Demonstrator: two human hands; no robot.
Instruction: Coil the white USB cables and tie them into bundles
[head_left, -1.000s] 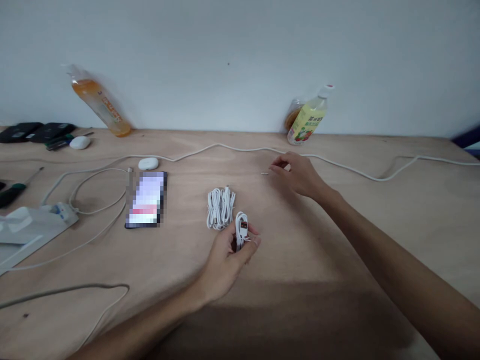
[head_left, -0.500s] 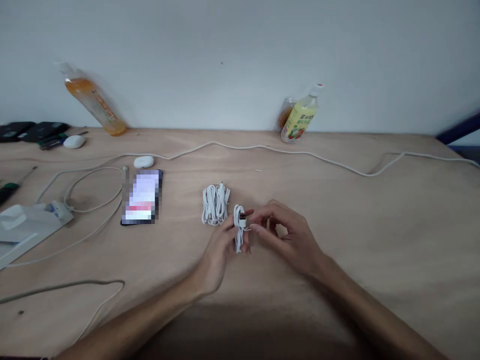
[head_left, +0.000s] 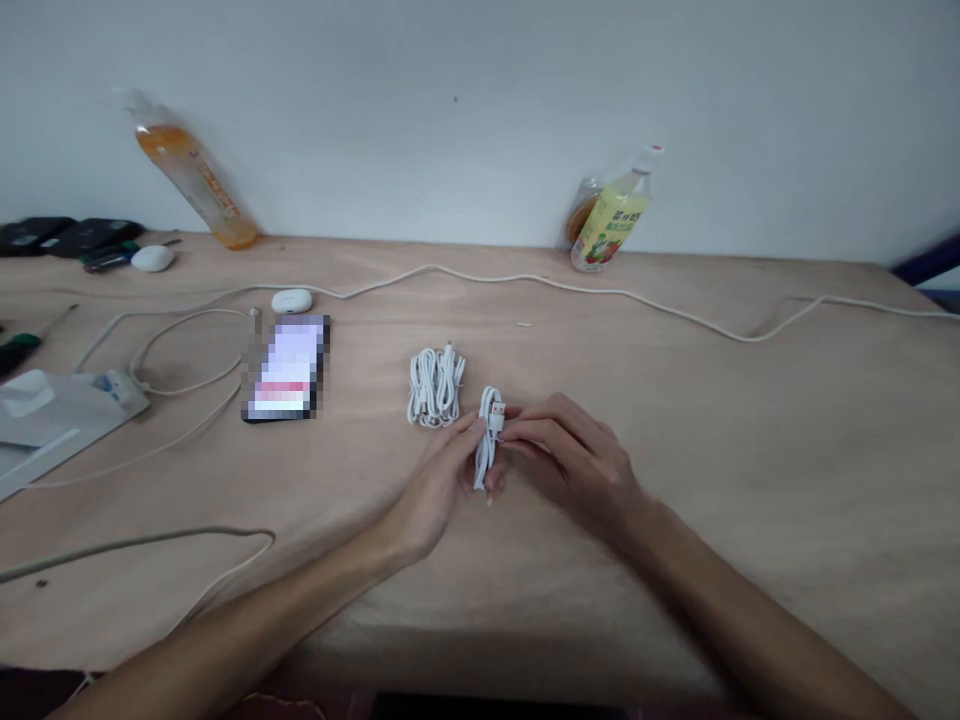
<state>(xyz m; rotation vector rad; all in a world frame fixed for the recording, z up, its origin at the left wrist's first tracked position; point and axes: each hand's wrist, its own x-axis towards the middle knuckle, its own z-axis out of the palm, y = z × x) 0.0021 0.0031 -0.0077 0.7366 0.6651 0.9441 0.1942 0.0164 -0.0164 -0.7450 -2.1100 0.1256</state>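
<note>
A white USB cable (head_left: 487,455), wound into a narrow coil, stands upright in my left hand (head_left: 439,480). The thumb of that hand presses on the coil's left side, with other fingers behind it. The cable's USB plug (head_left: 497,415) points up at the top right of the coil. My right hand (head_left: 574,455) is closed in a pinch against the coil's right side, just below the plug. What lies between those fingertips is too small to make out. Just beyond the left hand is a bunch of coiled white cables (head_left: 436,385) on the table.
A phone (head_left: 289,368) and a white earbud case (head_left: 292,300) lie to the left. A long white cord (head_left: 540,283) crosses the wooden table (head_left: 750,450). An orange drink bottle (head_left: 195,185) and a yellow one (head_left: 613,220) lean on the wall. White packaging (head_left: 67,420) sits far left.
My right fingertips have closed in from beside the coil to touch it below the plug. The plug has turned slightly. The whole view has shifted a little, raising the table in the picture.
</note>
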